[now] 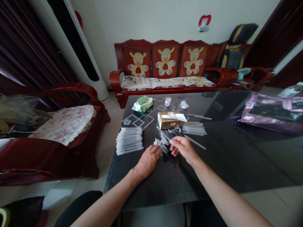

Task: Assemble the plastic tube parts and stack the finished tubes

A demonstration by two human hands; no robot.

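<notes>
Just past the rods (175, 131) stands a gold box (168, 123); wipes (145, 107) beyond.

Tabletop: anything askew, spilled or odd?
Slightly askew: one pale tube lies slanted, apart from the roughly parallel stack right of the gold box; another tube lies beyond that stack. A crumpled white wad near the small tub looks discarded. No spill or damage I can make out.

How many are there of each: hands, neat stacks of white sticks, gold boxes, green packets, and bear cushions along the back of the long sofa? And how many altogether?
Hands: 2 (left hand, right hand)
Neat stacks of white sticks: 2 (left stack, right stack)
Gold box: 1
Green packet: 1
Bear cushions: 3
Total: 9
</notes>
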